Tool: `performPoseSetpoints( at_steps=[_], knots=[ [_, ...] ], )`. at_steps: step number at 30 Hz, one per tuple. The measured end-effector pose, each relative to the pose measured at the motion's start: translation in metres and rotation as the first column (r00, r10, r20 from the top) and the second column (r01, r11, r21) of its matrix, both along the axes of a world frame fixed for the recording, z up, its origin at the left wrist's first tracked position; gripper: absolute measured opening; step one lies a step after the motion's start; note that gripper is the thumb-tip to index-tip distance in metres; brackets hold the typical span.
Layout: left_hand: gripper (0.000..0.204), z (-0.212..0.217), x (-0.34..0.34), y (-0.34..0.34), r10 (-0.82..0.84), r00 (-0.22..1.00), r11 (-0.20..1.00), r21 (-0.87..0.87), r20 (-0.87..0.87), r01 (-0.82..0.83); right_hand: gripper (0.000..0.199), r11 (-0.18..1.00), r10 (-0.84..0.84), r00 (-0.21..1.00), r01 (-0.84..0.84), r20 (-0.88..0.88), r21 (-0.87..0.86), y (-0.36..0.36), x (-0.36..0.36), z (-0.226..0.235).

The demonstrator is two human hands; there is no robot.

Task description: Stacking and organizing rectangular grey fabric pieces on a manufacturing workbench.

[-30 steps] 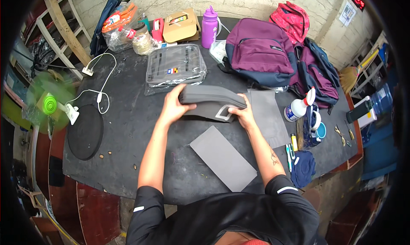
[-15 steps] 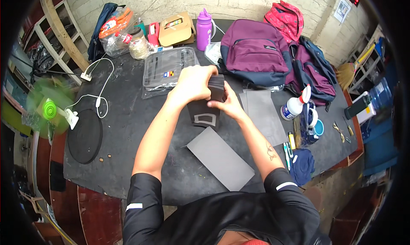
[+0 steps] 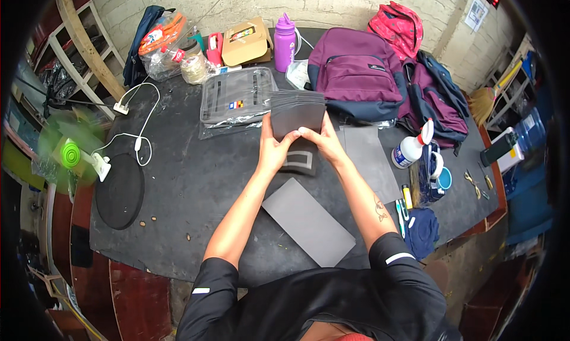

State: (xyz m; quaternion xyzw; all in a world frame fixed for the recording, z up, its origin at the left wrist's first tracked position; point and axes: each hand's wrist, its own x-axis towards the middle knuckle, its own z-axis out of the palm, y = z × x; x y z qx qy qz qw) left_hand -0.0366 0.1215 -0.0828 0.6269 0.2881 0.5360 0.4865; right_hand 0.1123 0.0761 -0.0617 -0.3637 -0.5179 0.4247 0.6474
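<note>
Both of my hands hold a dark grey stack of flat sheets (image 3: 298,111) upright above the black table (image 3: 196,186). My left hand (image 3: 274,150) grips its lower left edge and my right hand (image 3: 320,140) grips its lower right edge. Below the stack a dark piece with a light grey strap outline (image 3: 301,161) lies between my hands. A loose grey rectangular sheet (image 3: 309,221) lies flat on the table near my body. Another grey sheet (image 3: 367,158) lies to the right of my right forearm.
A clear plastic pouch (image 3: 234,100) lies behind my hands. Purple backpacks (image 3: 359,73), a purple bottle (image 3: 285,43), a cardboard box (image 3: 244,42) and bags line the back. A spray bottle (image 3: 411,150) and small tools are at the right, a round black disc (image 3: 120,191) and white cable (image 3: 138,140) at the left.
The grey bundle was lying wide and curved on the table; my hands folded it together and have raised it upright as a compact stack.
</note>
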Motion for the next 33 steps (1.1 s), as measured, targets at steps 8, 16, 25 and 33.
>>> performPoseSetpoints(
  at_steps=[8, 16, 25, 33],
  knots=[
    [0.092, 0.005, -0.006, 0.015, -0.288, 0.956, 0.957, -0.002, 0.064, 0.288, 0.086, 0.995, 0.042, 0.991, -0.03, 0.128, -0.096, 0.001, 0.021, -0.009],
    [0.074, 0.013, 0.003, 0.016, -0.222, 0.974, 0.974, -0.033, 0.036, 0.223, 0.06, 0.998, -0.07, 0.995, 0.07, 0.065, 0.01, 0.006, 0.014, -0.003],
    [0.076, 0.0, 0.003, 0.01, -0.277, 0.956, 0.94, -0.177, 0.094, 0.29, 0.083, 0.986, 0.046, 0.999, -0.043, 0.014, -0.16, 0.015, 0.02, -0.034],
    [0.072, -0.02, 0.012, 0.022, -0.215, 0.977, 0.976, -0.017, 0.003, 0.215, 0.071, 0.983, -0.004, 0.955, 0.058, 0.296, -0.175, 0.02, 0.042, -0.041]
  ],
)
